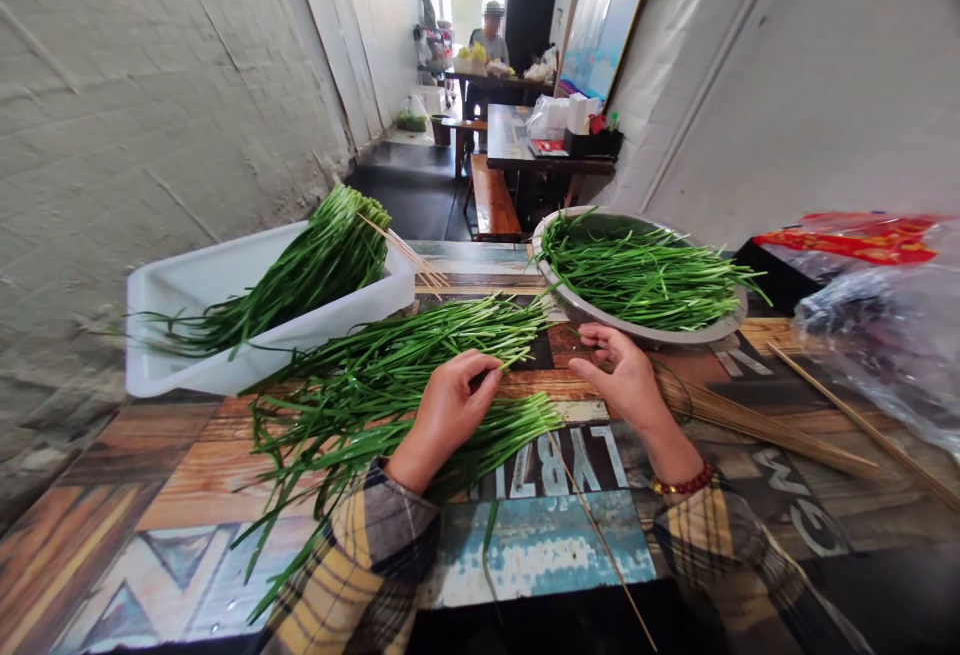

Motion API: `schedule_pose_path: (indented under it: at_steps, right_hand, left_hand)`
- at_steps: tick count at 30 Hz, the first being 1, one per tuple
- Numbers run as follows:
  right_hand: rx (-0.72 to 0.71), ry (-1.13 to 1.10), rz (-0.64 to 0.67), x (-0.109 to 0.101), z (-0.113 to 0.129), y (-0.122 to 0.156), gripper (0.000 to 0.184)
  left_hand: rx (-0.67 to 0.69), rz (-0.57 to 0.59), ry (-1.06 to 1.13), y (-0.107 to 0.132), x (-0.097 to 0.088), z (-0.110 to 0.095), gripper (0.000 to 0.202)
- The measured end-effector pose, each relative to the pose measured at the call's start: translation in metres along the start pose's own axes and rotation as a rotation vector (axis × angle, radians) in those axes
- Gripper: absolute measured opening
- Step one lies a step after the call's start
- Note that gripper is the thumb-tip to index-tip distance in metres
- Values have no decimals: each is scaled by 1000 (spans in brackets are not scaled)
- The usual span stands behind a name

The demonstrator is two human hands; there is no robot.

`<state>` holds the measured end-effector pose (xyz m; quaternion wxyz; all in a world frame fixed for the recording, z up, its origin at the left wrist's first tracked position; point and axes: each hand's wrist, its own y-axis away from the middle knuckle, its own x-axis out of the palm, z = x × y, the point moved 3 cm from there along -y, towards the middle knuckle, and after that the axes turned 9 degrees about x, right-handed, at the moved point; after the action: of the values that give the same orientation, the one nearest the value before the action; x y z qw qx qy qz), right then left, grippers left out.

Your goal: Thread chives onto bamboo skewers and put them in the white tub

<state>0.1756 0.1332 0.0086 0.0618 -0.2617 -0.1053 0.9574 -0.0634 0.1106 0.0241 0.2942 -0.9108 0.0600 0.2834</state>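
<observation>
My left hand (450, 410) rests on a spread of green chives (390, 375) lying on the patterned table (540, 545), fingers curled and pinching a few stalk ends. My right hand (626, 375) is beside it, by the metal bowl (720, 333), fingers bent together over the table; what they hold is hidden. A thin bamboo skewer (600, 535) lies slanted in front of me. A bundle of skewers (765, 425) lies to the right of my right wrist.
A white plastic tub (195, 285) at left holds skewered chives. The metal bowl is full of loose chives (645, 275). Plastic bags (885, 335) sit at right. Beyond are benches, tables and a seated person (491, 35).
</observation>
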Motion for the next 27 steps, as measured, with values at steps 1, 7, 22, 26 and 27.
schedule_pose_path:
  at_steps: [1, 7, 22, 26, 27]
  right_hand:
    - [-30, 30, 15, 1, 1, 1, 47]
    - [-190, 192, -11, 4, 3, 3, 37]
    - [-177, 255, -15, 2, 2, 2, 24]
    - [-83, 82, -40, 0, -3, -1, 42]
    - [-73, 77, -51, 1, -6, -1, 42]
  left_hand:
    - [2, -2, -1, 0, 0, 0, 15]
    - [-10, 5, -10, 1, 0, 1, 15]
    - [-14, 13, -13, 2, 1, 3, 14]
    - [-9, 12, -5, 2, 1, 3, 14]
    - [-7, 12, -6, 2, 1, 3, 14]
